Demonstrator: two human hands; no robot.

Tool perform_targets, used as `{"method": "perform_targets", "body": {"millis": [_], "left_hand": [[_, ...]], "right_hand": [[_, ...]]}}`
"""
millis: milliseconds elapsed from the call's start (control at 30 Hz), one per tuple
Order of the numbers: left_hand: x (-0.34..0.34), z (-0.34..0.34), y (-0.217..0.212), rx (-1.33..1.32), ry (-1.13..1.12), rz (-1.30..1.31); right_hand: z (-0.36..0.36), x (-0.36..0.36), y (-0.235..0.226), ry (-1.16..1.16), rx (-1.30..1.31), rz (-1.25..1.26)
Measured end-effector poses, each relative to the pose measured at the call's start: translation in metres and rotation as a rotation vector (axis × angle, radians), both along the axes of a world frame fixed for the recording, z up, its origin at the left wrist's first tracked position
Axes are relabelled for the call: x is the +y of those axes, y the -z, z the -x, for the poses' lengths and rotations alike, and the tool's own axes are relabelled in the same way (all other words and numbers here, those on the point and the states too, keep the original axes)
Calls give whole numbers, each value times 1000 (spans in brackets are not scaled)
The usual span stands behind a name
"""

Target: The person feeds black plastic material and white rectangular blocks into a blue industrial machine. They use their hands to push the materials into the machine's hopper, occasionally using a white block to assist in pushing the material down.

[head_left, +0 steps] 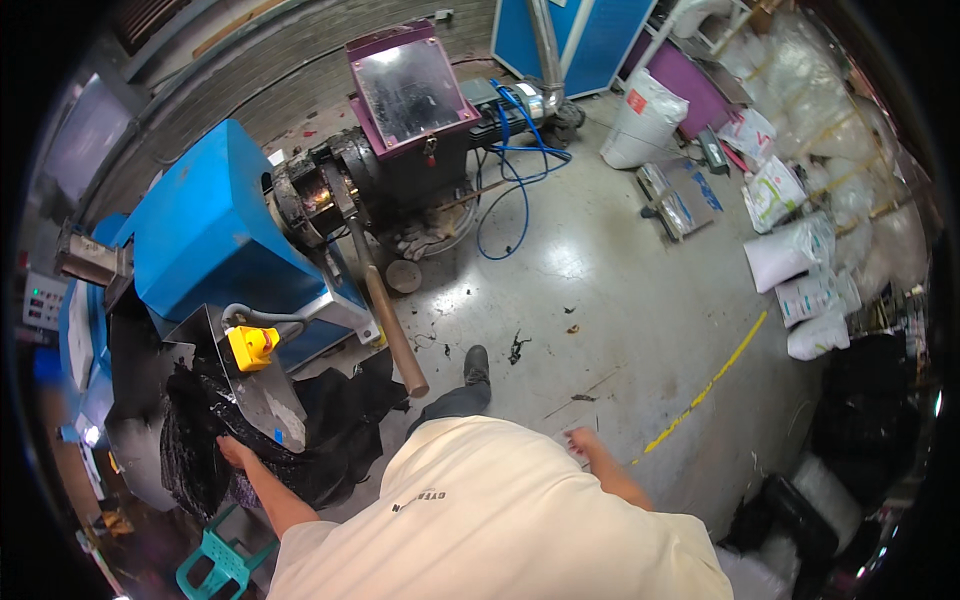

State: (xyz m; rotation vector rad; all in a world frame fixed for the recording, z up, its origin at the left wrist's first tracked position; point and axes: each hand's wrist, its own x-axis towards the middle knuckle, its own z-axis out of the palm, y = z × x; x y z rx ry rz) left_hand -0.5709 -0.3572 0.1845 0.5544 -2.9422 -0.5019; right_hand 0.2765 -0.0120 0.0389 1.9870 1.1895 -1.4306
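My left hand point(232, 452) grips a crumpled, shiny black plastic sheet point(195, 430) at the lower left. The sheet spreads beside a metal chute point(255, 395) and under its edge, and more black sheeting point(345, 420) drapes toward my legs. Over the chute is a yellow switch box point(253, 348). My right hand point(582, 441) hangs over the floor on my right side, away from any object, its fingers loosely apart. A long brown bar point(393, 335) slants from the machine toward my foot.
A blue-covered machine point(205, 215) stands at left, joined to a dark purple hopper point(415, 95). Blue cables point(520, 205) loop on the floor. White sacks point(643, 120) line the right side. A green plastic stool point(218, 560) is at lower left, and a yellow line point(705, 393) crosses the floor.
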Motion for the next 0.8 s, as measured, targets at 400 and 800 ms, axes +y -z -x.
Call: {"method": "perform_targets", "body": {"millis": [400,800], "left_hand": [[47,-6,-50,-277,43,-566],[74,-77,-78,-595,-98,-689]], "right_hand": [[171,252,-12,-140,258,-196],[284,355,-3,-758,408,-191]]}}
